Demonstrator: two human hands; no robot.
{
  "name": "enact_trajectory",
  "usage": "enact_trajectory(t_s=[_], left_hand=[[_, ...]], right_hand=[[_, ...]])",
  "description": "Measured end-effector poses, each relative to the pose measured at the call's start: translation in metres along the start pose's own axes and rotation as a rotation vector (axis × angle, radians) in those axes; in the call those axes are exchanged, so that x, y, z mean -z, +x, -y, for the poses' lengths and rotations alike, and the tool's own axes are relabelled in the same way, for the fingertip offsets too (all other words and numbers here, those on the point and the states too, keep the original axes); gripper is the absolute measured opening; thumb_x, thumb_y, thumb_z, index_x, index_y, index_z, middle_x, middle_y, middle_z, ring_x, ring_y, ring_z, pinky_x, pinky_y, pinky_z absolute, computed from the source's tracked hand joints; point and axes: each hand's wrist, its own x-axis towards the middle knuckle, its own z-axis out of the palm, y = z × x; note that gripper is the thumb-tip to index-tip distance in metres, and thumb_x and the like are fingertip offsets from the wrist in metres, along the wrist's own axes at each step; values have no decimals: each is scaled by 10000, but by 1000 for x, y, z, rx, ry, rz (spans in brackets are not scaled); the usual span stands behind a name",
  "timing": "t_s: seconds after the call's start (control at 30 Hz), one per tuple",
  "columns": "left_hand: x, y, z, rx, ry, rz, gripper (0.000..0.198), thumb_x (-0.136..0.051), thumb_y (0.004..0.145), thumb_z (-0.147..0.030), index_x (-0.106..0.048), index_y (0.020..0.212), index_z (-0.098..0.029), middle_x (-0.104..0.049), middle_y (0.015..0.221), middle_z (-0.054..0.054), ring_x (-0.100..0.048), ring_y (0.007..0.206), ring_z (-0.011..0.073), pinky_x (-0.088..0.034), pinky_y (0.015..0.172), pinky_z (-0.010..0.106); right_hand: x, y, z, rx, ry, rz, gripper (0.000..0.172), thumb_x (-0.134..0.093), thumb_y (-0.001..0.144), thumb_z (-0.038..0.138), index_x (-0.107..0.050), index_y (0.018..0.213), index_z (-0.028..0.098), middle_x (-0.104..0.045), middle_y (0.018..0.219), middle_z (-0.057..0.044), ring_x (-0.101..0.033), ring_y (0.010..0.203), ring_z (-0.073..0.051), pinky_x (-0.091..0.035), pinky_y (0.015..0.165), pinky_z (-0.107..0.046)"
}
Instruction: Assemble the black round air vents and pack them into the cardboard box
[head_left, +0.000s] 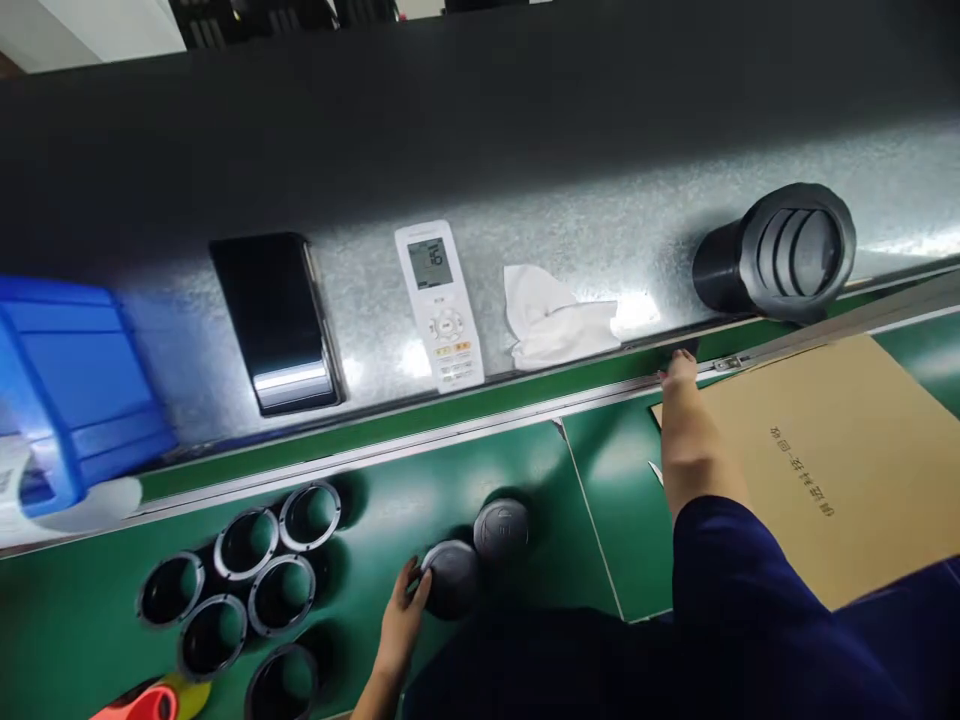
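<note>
at seven o'clock, the person's left hand (401,615) touches the left edge of a dark grey, round, domed cap (452,580) at six o'clock; whether it grips cannot be told. a second dark grey round cap (501,530) sits just beside, at the first one's two o'clock. at three o'clock, the right hand (681,368) reaches the grey metal shelf's (660,240) front edge, its grasp unclear. black, hollow, round rings (246,512) stand at eight o'clock on the green tabletop (525,450).

a metal shelf (367,290) (glare-spotted) lines the green worktop (420,480).
</note>
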Motion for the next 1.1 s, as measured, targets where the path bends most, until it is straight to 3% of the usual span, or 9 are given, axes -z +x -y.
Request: enact_trajectory(t_s=[0.17,0.27,0.43,0.57,0.67,0.73,0.8,0.93,1.1], left_hand=[[20,0,-27,-37,-13,-181,489,-648,782,-493,-637,1178,-207,-732,1270,136,-692,1212,335,-568,1031,418],[16,-9,-62,-149,-93,-280,441,-721,751,-455,-665,1112,-208,-738,1233,145,-690,1207,329,-542,1068,454],[-17,-53,-125,-382,-519,72,665,-865,678,-393,-642,1286,-242,-594,1473,148,-551,1386,331,-453,1148,503],[-13,-84,-139,-483,-987,266,889,-837,732,-357,-434,1524,-392,-473,1600,57,-546,1398,293,-491,1107,469],[12,-110,-123,-418,-1204,206,723,-701,866,-470,-464,1531,-316,-660,1392,70,-667,1241,274,-514,1085,461],[29,-126,-107,-330,-1290,252,655,-556,949,-607,-538,1482,-226,-700,1325,109,-661,1250,291,-495,1108,478],[41,-140,-90,-218,-1327,368,772,-391,969,-738,-602,1407,-138,-713,1289,167,-634,1285,321,-468,1130,500],[45,-157,-62,-86,-1318,542,932,-184,954,-806,-662,1299,-84,-739,1196,207,-630,1273,344,-463,1121,522],[42,-167,-39,-61,-1213,511,892,-292,902,-857,-696,1215,-126,-748,1111,191,-645,1211,382,-505,1043,548]], right_hand=[[-20,2,-22,-260,420,-105,438,-467,985,601,-465,712,259,-356,575,79,-339,507,-78,-519,628,-281],[-51,-46,-2,-406,645,-45,386,-678,888,530,-476,724,245,-398,579,92,-364,497,-47,-558,676,-247],[-98,-242,104,-660,1029,407,439,-949,604,451,-677,838,198,-674,796,15,-617,667,-81,-631,795,-300],[-77,-395,199,-778,1180,1040,325,-926,679,431,-746,861,230,-710,865,7,-668,778,-106,-622,845,-300],[-45,-441,234,-544,1059,1632,345,-791,844,492,-762,1086,248,-736,1018,-47,-690,904,-158,-626,823,-341],[-29,-440,243,-247,858,1824,399,-691,921,521,-747,1192,235,-737,992,-76,-678,824,-168,-614,694,-320],[-21,-426,248,129,681,1638,389,-604,974,527,-775,1154,228,-720,949,-89,-652,813,-180,-598,696,-335],[-25,-406,254,797,390,1047,370,-517,1016,499,-813,1105,296,-619,1276,-114,-496,1247,-297,-425,1110,-564],[-41,-421,247,1017,147,1109,487,-373,1049,531,-785,1207,328,-516,1450,-90,-342,1372,-335,-302,1190,-603]])
